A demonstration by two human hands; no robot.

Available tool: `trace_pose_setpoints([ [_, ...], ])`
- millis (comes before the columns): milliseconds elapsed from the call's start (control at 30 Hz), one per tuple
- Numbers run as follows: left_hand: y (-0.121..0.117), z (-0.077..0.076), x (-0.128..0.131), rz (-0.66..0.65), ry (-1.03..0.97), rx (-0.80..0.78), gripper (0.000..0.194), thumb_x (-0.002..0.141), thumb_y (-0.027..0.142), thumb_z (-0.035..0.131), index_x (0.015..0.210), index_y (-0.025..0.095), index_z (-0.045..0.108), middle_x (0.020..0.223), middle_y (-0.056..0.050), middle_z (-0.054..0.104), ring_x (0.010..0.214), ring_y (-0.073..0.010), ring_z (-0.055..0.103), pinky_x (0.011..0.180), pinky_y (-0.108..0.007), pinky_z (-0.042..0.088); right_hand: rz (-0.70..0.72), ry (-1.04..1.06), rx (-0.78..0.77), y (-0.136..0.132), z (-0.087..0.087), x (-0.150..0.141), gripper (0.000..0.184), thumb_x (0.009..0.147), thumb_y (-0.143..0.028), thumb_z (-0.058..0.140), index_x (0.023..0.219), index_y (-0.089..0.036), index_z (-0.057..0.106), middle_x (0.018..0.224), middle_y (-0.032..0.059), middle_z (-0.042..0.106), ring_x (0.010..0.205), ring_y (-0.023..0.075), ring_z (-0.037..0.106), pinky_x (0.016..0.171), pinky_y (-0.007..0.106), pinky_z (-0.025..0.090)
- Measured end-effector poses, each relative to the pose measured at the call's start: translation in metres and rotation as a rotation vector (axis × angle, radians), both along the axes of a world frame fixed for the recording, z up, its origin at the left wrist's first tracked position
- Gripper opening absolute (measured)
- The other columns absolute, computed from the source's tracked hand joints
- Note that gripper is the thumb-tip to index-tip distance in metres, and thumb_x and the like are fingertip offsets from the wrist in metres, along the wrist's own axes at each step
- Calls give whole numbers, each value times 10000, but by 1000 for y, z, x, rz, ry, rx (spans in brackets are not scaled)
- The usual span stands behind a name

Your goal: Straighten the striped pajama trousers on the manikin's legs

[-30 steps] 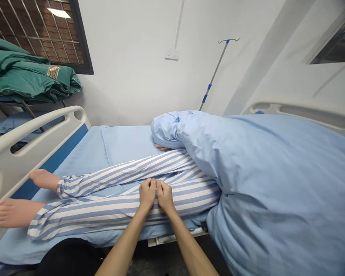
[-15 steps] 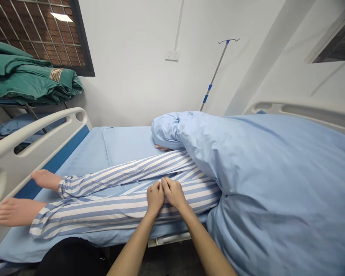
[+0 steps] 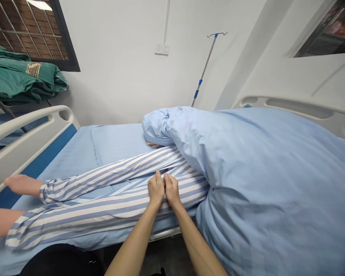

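Observation:
My left hand [image 3: 156, 188] and my right hand [image 3: 171, 188] are both closed into fists, side by side with the knuckles almost touching. Their thumbs lie on top, and no object shows in either one. Both fists are at the thigh of blue-and-white striped trousers [image 3: 103, 207], worn by a figure lying on the bed; whether they press on the cloth I cannot tell. A light blue quilt [image 3: 247, 161] is folded back over the figure's upper part. Fingertips [image 3: 153, 144] peek out below its edge. At the left, a bare foot [image 3: 23, 184] sticks out of one trouser leg.
The bed has a pale footboard [image 3: 31, 142] and a headboard [image 3: 299, 109]. Behind it stands an IV pole [image 3: 204, 71] near a wall socket [image 3: 161, 49]. Green folded bedding [image 3: 23, 78] is piled at the left. A black rounded object [image 3: 61, 260] is at the lower left.
The view has shifted right, so the scene slides left. My fists have turned from knuckles up to thumbs up, staying close together over the thigh.

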State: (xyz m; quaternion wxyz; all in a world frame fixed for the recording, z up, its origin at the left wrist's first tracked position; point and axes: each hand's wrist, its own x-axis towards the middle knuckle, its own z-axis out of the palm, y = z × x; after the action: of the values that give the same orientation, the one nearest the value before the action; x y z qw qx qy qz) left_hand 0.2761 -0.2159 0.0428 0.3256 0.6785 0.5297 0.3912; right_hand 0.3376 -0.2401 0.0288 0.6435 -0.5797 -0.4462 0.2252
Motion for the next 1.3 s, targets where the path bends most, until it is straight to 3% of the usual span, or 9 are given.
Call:
trace_pose_setpoints([
  [133,-4,-13,5,21,133,70,424,875,342,269,780,166,644,752,-85,669,680,-162,571,626,-256,326,10,-24,-18,-1,8,3,371,835,-447,361,568,-190,382,536,-23,415,520,107,367,506,226,318],
  [300,-5,-19,1,-20,191,101,395,875,299,268,828,163,636,779,-99,665,693,-165,568,638,-263,330,32,-538,-151,-12,25,16,339,842,-389,386,579,-186,451,510,-12,451,498,108,377,529,243,259],
  [367,-7,-17,3,-5,161,72,406,873,325,269,773,172,631,734,-90,659,659,-160,554,616,-261,319,51,-606,-156,-14,23,22,331,852,-371,374,592,-187,462,515,-10,463,495,109,387,533,246,254],
  [500,-5,-8,22,-8,-51,-36,412,852,360,297,593,172,556,602,-50,603,572,-130,495,556,-248,292,-25,-398,-91,-12,8,31,360,871,-381,331,585,-185,429,518,-12,446,505,113,402,521,238,278],
  [667,-1,0,55,-29,-440,-211,431,830,407,306,465,183,350,420,30,371,443,-81,339,475,-227,246,-90,-2,25,-10,0,41,398,839,-448,387,537,-197,322,489,-47,320,473,92,311,465,225,278],
  [767,-7,-2,61,-15,-434,-138,408,828,399,318,488,177,359,452,32,395,468,-76,338,497,-219,251,-62,119,33,-12,2,45,411,816,-470,423,530,-199,303,480,-57,297,457,83,282,443,220,266],
  [900,-14,-10,58,-18,-141,24,355,845,342,314,562,180,454,540,6,509,536,-96,422,561,-230,273,-120,21,21,-13,10,48,385,809,-481,416,567,-183,392,524,-30,418,502,100,360,480,223,302],
  [1100,-15,-13,57,-74,43,65,382,874,347,260,665,192,539,656,-28,605,620,-118,507,617,-234,315,-103,-504,-111,-19,18,64,361,836,-395,399,560,-169,457,505,-10,475,498,106,381,512,235,266],
  [1300,-11,3,70,-156,-71,-7,373,842,345,314,588,177,530,593,-11,571,581,-104,470,580,-224,307,-241,-348,-36,-23,7,70,399,855,-417,336,581,-161,472,524,4,493,514,116,413,520,232,306],
])
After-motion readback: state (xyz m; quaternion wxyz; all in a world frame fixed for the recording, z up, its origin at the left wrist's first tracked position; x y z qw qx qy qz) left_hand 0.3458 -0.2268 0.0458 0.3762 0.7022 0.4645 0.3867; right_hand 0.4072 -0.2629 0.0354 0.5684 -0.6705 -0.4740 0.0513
